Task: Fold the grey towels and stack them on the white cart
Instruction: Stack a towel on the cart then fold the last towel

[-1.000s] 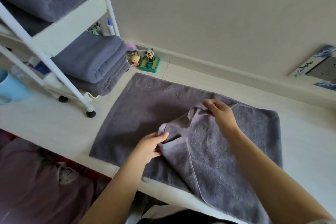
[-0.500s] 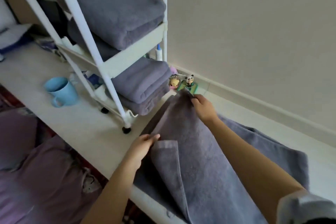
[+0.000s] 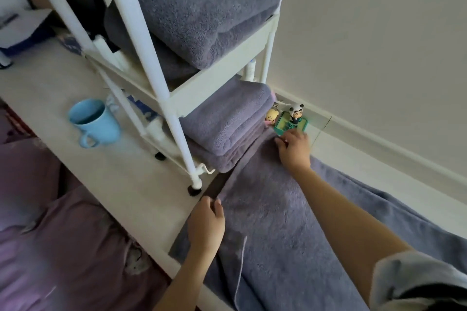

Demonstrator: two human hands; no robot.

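Pale tabletop runs along a cream wall, carrying the work.

Left hand sits at the near corner of the folded-over layer of the grey towel, close to the tabletop's front edge. Its fingers curl over the towel's left edge and appear to pinch that corner. Right hand is at the towel's far corner, near the wall edge; it is motion-blurred. Fingers are bent down onto the cloth; whether they pinch it or only press it I cannot tell. Both forearms reach across the towel from the near right.

Towel lies spread on the tabletop, doubled over on itself, with a darker lower layer showing as a strip along its left side. Its right part trails off toward the right edge of the view.

White cart stands on the tabletop just left of the towel, its near caster beside the towel's left edge. Folded grey towels fill its upper shelf; a second folded stack sits on the lower shelf, touching the spread towel's far left edge.

Panda figurine on a green base and a yellow figurine stand against the wall just beyond the right hand. Blue mug stands left of the cart.
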